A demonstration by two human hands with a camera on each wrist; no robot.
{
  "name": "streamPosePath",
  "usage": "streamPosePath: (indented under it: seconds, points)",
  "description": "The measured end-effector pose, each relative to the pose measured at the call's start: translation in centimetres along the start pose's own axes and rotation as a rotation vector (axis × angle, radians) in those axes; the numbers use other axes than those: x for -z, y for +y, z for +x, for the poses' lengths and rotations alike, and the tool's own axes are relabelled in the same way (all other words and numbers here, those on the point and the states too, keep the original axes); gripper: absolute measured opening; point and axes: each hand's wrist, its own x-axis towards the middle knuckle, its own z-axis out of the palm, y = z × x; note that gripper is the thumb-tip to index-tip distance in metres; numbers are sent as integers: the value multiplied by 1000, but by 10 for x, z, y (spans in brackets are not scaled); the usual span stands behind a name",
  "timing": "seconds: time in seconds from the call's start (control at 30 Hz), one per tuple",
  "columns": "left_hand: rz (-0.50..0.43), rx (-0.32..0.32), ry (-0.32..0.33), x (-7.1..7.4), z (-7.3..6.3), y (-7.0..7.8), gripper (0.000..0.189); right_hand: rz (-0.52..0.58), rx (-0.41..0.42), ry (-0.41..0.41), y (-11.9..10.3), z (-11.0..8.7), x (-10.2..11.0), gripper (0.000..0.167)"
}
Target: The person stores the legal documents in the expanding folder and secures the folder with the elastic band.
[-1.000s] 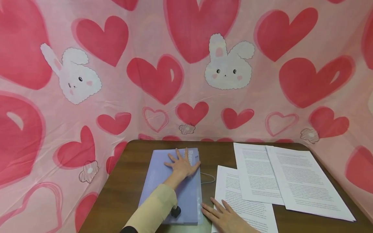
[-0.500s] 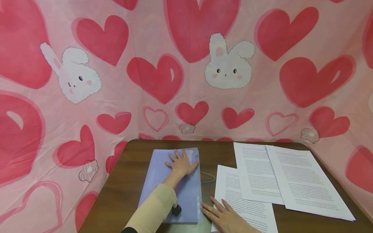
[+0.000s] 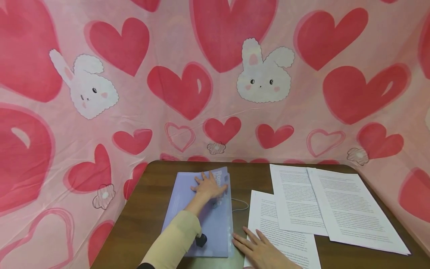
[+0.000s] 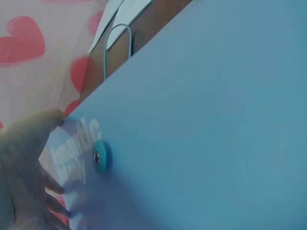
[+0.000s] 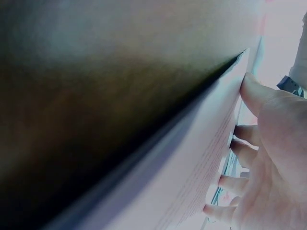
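Note:
A purple file folder (image 3: 211, 228) with white lettering and a round button lies flat on the table; its top right corner is raised a little. My left hand (image 3: 207, 186) rests on the upper part of the cover, fingers spread. In the left wrist view the left thumb (image 4: 48, 120) meets the folder's edge near the lettering and the teal button (image 4: 100, 157). My right hand (image 3: 262, 250) lies on the nearest printed sheet (image 3: 285, 239), its fingertips near the folder's right edge. In the right wrist view, straight fingers (image 5: 247, 153) reach towards the sheet's edge.
Two more printed sheets or stacks, one in the middle (image 3: 299, 198) and one on the right (image 3: 356, 209), overlap on the right of the brown table (image 3: 141, 216). A thin cord loop (image 3: 242, 201) sticks out from the folder. A pink heart-patterned curtain (image 3: 225, 108) hangs behind.
The folder's top right corner has risen slightly, and my left hand has shifted a little with it. My right hand stays on the sheet.

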Motion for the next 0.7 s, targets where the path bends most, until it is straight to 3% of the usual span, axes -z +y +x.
streamPosePath:
  seconds: [0.2, 0.43, 0.53, 0.7]
  points:
    - [-72, -12, 5, -2, 15, -12, 109, -61, 26, 65, -2, 1, 1, 76]
    - [-209, -30, -32, 20, 7, -14, 95, -44, 10, 46, -2, 1, 1, 75]
    - [-206, -62, -20, 14, 19, -22, 95, -44, 12, 56, -2, 1, 0, 75]
    - [-201, -174, 25, -12, 64, -46, 90, -27, 7, 53, -2, 1, 0, 75]
